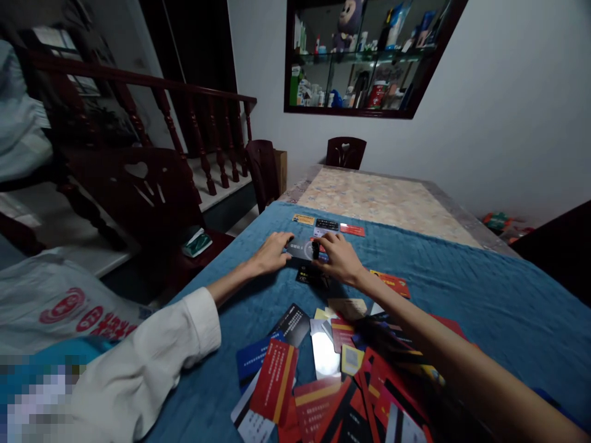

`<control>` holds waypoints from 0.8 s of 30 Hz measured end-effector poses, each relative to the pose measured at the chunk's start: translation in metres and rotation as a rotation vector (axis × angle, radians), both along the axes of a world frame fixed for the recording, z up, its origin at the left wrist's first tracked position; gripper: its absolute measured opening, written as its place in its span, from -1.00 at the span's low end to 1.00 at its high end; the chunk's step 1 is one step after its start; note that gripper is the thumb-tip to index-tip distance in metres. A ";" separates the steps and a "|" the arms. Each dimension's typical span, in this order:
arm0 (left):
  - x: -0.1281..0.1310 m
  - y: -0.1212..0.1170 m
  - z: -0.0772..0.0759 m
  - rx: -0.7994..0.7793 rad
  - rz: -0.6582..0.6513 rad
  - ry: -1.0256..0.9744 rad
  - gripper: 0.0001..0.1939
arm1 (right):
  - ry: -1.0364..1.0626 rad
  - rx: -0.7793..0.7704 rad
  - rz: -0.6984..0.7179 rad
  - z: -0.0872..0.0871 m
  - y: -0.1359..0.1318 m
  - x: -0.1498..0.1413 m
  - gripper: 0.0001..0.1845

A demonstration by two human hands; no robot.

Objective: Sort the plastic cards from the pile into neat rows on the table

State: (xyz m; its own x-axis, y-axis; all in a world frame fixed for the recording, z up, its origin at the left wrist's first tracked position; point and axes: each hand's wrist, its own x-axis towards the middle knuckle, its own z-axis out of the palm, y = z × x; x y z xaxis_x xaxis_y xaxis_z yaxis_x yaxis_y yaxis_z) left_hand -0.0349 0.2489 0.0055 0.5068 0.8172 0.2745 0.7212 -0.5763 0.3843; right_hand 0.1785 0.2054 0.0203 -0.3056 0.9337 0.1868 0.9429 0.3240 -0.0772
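Observation:
My left hand and my right hand hold a dark grey card between them, fingers at its left and right ends. It is just above or on the blue cloth; I cannot tell which. Right below it lies a black VIP card, partly in shadow. Beyond my hands are a yellow card, a black card and a red card in a row. More cards show near my right fingers, partly covered. An orange-red card lies beside my right forearm.
A loose pile of cards, with a red card and a blue card, spreads close to me, partly under my right arm. The blue cloth covers the near table. A chair and a plastic bag stand at left.

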 end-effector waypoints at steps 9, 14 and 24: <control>0.006 0.051 0.006 -0.012 0.047 0.057 -0.53 | 0.074 -0.009 -0.031 -0.010 0.052 0.001 -0.46; 0.013 0.075 0.007 -0.035 0.054 0.067 -0.61 | 0.064 -0.017 -0.037 -0.015 0.078 0.004 -0.51; 0.023 0.109 0.009 -0.109 0.070 0.083 -0.57 | 0.003 -0.069 -0.055 -0.015 0.123 0.008 -0.53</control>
State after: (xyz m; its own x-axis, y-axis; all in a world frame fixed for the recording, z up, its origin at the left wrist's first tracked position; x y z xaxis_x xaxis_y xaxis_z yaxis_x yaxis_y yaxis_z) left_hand -0.0123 0.3578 0.0143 0.4646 0.8741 0.1419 0.7902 -0.4816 0.3791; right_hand 0.1861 0.3280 0.0050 -0.2529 0.9597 0.1226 0.9589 0.2655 -0.1001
